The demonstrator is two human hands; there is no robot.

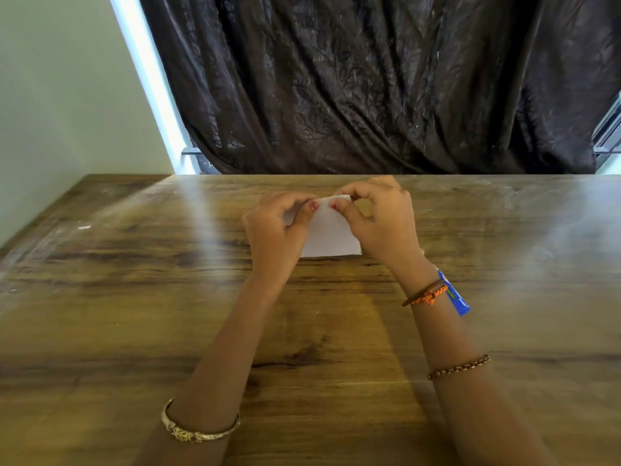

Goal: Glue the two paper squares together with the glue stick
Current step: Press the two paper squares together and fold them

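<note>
Pinching the far edge of the white paper point(331, 235), the left hand point(275, 230) and right hand point(383, 220) meet thumb to thumb above the wooden bench point(134, 314), the sheet's near edge resting on the wood. The blue glue stick point(455, 295) lies on the bench just behind the right wrist, partly hidden.

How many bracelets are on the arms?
3. A gold bangle on the left forearm; an orange cord band at the right wrist; a bead bracelet further up the right forearm.
</note>
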